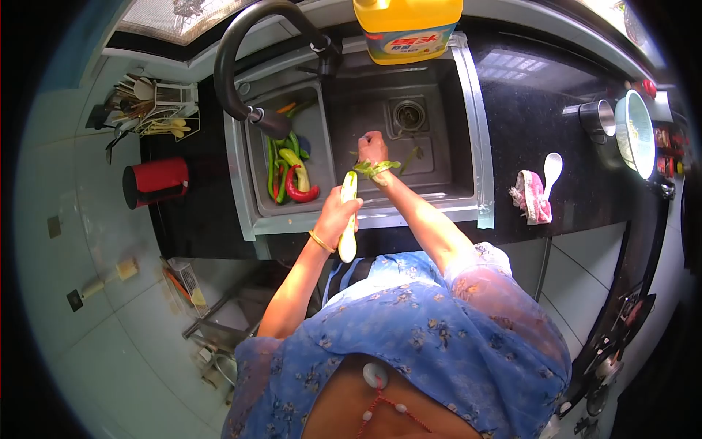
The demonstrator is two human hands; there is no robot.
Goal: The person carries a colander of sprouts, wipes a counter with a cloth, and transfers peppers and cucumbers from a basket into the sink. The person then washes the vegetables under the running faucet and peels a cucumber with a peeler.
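Note:
My left hand (338, 217) is wrapped round a long, pale, peeled cucumber (348, 247), held upright at the sink's front edge; a little green skin shows near its far tip. Over the right basin, my right hand (373, 148) is closed in a fist, and what it grips, if anything, is hidden. Green peelings (376, 169) cling across my right wrist. In the left basin lie a red chili pepper (301, 193), several green peppers (283, 175) and a pale green vegetable (294, 162).
A black faucet (232, 69) arches over the left basin. Behind the sink (468, 212) stands a yellow jug (406, 29). On the right counter are a pink cloth (534, 199), a white spoon (553, 170), a metal pot (598, 121) and a colander (635, 135). A red box (157, 181) sits left.

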